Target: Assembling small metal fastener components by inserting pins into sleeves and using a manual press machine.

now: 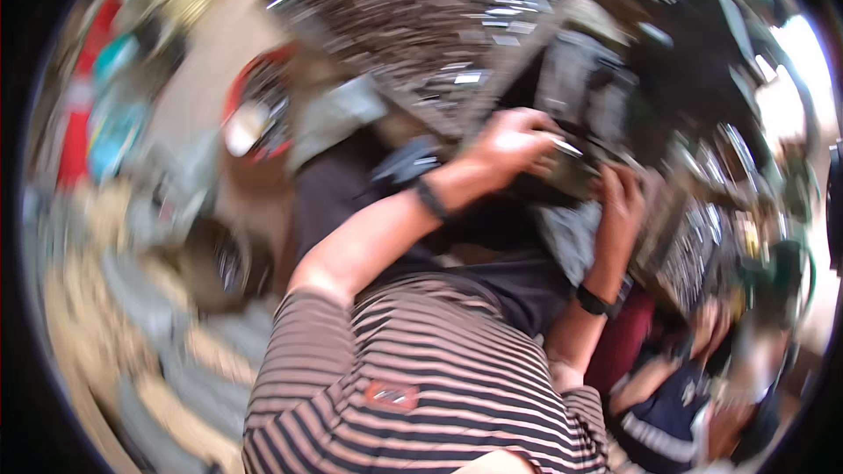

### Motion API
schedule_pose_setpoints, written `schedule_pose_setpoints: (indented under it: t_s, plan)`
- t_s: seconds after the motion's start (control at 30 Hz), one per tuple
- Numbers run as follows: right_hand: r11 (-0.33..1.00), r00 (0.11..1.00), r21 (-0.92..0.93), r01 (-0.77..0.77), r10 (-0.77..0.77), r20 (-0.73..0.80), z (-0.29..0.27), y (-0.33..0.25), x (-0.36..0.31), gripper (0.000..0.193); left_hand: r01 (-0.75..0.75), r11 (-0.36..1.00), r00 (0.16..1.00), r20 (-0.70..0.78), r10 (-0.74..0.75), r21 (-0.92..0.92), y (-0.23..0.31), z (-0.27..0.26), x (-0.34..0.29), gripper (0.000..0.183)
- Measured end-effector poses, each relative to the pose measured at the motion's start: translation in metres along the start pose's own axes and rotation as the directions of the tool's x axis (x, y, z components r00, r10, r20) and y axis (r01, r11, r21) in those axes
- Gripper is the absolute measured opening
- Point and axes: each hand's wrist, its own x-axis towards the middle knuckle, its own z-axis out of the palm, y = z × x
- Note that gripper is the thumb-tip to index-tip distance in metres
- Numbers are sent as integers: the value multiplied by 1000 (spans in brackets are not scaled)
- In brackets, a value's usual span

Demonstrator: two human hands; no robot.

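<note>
The picture is smeared by motion. My left hand (512,149) is closed, thumb and fingers pinched on a small shiny metal piece (566,147) at the front of a grey-black machine (580,79). To its right, my right hand (622,197) is held with bent fingers beside the machine's front. Blur hides whether those fingers grip anything. Ahead of my left hand lies a large heap of small shiny metal pieces (413,31) in a wooden-edged tray (514,75).
A red-rimmed bucket (234,105) with metal parts stands left of my knees, and a dark bucket (195,259) is nearer. Pale sacks (123,325) cover the lower left. More metal pieces (689,250) lie at right. Another person (659,412) sits close at lower right.
</note>
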Motion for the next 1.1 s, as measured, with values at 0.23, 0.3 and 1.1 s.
schedule_pose_setpoints:
  t_s: [0.23, 0.3, 1.1]
  plan:
    - [930, 798, 154, 334, -192, -571, -49, 1, -3, 10, 5, 984, 980, -194, 30, 179, 12, -14, 39, 13]
    - [910, 672, 137, 391, -180, -718, -66, 4, -2, 12, -11, 983, 988, -152, 39, 186, 11, -11, 55, 13]
    - [914, 721, -117, 389, -381, -579, -154, -66, 88, 15, -23, 982, 953, -291, 78, 189, 5, 3, 184, 11]
